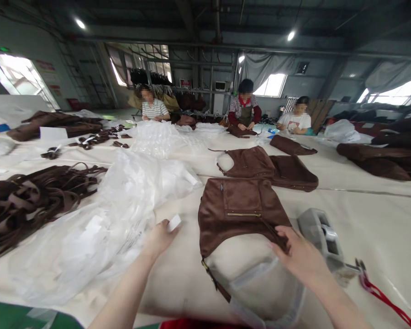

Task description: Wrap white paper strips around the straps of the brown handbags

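A big, cream-coloured table runs under all the work, and a puffy heap of clear plastic bags lies on its left side. Farther left is a messy pile of dark brown straps. The soft brown handbag with a gold zip lies flat near the middle, a bit to the right, with its strap loop toward the near edge. Part of that loop has see-through wrap on it. The right hand has a narrow grip, with the near right end of the handbag pinched in its fingers. To the right sit a grey tape holder and, nearer, a small tool with red handles. The left hand is left of the handbag, its fingers closed on a small white card. This looks like a step of handling the bag and card together. From here, a good move would need a light pinch on the card, a steady bag and wrap that does not snag.
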Demonstrator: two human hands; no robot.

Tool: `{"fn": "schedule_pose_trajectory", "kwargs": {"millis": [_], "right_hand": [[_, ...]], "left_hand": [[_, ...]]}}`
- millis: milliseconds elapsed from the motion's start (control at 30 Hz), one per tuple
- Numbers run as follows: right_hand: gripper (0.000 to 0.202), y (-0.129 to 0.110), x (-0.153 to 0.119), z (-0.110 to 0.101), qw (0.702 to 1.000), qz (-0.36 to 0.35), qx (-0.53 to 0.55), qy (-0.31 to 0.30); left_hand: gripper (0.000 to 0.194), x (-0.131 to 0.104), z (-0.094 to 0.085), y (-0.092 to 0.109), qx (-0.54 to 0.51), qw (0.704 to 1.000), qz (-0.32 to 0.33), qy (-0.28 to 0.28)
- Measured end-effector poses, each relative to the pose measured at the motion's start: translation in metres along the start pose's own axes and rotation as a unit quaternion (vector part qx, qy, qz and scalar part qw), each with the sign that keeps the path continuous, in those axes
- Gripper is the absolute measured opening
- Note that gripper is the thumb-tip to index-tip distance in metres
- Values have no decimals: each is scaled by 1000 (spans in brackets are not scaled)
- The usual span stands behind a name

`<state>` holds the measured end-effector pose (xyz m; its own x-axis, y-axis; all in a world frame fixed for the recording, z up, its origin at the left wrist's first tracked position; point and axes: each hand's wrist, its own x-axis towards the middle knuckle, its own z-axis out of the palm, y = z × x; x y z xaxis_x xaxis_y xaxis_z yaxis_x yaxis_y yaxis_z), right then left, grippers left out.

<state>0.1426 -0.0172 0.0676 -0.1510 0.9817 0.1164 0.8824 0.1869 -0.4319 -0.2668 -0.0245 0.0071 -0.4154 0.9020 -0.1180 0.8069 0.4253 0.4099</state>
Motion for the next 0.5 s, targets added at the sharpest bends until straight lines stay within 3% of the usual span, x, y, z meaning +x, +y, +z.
{"fn": "schedule_pose_trajectory", "kwargs": {"millis": [33, 67, 167, 233, 333, 500], "right_hand": [[60, 15, 12, 10, 997, 31, -66, 27], [63, 30, 22, 21, 993, 50, -106, 13], [48, 60, 42, 52, 986, 23, -129, -105], [42, 63, 51, 68, 982, -11, -129, -136], [37, 43, 63, 84, 980, -64, -114, -148], [33, -13, 82, 104, 970, -134, -107, -171]], "left_hand": [[44, -7, -4, 8, -41, 999, 13, -4], [48, -14, -7, 17, -95, 995, 27, -9], [60, -33, -17, 45, -278, 958, 45, -47], [66, -42, -19, 62, -380, 919, 28, -101], [61, -50, -17, 83, -449, 876, 8, -177], [47, -61, -8, 105, -479, 845, 53, -233]]}}
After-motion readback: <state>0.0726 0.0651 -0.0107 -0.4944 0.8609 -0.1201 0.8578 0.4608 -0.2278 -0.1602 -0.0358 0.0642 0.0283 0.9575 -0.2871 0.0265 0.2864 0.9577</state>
